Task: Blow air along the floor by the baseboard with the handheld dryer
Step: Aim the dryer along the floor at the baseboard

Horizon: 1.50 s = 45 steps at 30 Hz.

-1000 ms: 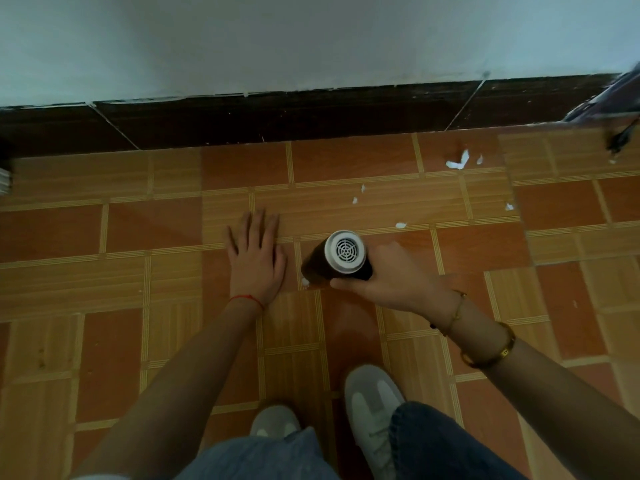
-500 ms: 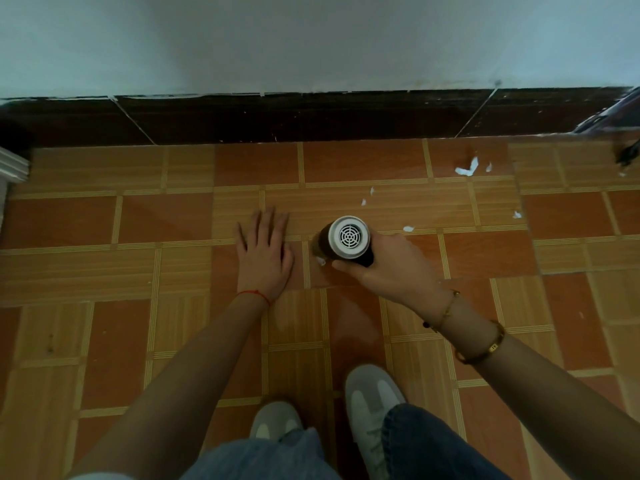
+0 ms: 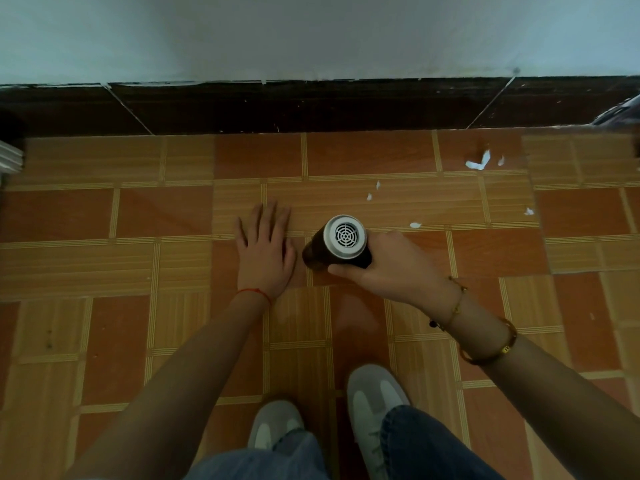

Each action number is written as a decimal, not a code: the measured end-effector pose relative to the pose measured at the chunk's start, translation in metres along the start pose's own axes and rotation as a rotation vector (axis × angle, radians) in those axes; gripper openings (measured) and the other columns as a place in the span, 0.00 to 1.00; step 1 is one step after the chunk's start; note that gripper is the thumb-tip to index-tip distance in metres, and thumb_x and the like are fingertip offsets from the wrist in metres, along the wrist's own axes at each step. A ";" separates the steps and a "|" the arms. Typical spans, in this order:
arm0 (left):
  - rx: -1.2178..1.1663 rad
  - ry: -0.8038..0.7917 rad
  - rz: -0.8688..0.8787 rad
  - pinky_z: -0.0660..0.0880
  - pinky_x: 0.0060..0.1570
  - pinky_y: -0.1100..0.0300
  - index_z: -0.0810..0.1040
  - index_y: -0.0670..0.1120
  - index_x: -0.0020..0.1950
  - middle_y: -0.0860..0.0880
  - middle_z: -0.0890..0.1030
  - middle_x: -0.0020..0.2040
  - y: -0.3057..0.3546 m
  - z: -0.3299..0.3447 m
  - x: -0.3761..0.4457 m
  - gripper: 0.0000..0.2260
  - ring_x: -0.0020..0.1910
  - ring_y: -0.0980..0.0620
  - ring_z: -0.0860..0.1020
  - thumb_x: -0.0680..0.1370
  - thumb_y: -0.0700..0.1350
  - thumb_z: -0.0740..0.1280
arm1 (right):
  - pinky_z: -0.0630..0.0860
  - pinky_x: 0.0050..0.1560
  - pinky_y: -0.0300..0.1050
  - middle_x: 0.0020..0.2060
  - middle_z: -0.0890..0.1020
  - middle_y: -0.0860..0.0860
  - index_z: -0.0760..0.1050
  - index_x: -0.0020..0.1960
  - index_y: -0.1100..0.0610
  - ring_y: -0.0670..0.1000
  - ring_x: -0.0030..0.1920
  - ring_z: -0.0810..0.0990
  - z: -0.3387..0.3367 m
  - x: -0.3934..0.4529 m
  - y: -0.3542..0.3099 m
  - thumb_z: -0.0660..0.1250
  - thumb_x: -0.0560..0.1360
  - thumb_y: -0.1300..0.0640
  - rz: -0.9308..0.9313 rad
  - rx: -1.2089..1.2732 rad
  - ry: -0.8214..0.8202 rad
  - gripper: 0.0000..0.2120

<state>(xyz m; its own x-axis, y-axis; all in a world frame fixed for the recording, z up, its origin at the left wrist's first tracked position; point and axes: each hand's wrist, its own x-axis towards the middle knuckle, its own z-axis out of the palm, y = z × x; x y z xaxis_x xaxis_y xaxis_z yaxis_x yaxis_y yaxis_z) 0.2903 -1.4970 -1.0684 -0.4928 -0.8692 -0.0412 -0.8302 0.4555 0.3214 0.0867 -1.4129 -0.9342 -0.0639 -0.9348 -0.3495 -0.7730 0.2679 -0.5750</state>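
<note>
Dryer aimed low at the floor, sweep toward the baseboard pending

Dryer (image 3: 341, 242) sits in the right hand (image 3: 391, 268), which is wrapped around its dark body, the grey intake grille facing up at the camera and the nozzle pointing down and left toward the floor (image 3: 104, 265). It hangs well short of the baseboard (image 3: 311, 109), on the person's side of it. The left hand (image 3: 266, 251) lies flat with fingers spread on the tiles, just beside the nozzle, holding nothing.

White scraps (image 3: 479, 162) lie scattered on the floor right of the dryer, the largest closest to the baseboard. Whether the dryer is running cannot be told.

The step in hand looks like the blowing pass itself, at an early stage, since the scraps are not yet gathered or cleared. The next move probably calls for carrying the nozzle nearer the baseboard and travelling along its foot, keeping the outlet low and angled so loose bits move one way.

No containers are in view.
</note>
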 end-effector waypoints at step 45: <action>0.013 0.021 -0.072 0.50 0.76 0.33 0.64 0.47 0.75 0.44 0.63 0.78 0.016 -0.006 0.006 0.25 0.78 0.42 0.57 0.78 0.51 0.55 | 0.79 0.49 0.51 0.51 0.83 0.51 0.75 0.64 0.55 0.52 0.51 0.81 -0.022 0.027 0.031 0.67 0.73 0.37 0.109 0.081 0.234 0.27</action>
<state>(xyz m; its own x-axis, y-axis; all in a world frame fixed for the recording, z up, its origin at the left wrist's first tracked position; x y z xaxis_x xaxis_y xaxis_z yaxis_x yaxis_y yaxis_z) 0.2758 -1.4960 -1.0580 -0.4265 -0.9034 -0.0443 -0.8665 0.3941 0.3064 0.0473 -1.4348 -0.9455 -0.2957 -0.9254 -0.2371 -0.7014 0.3788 -0.6038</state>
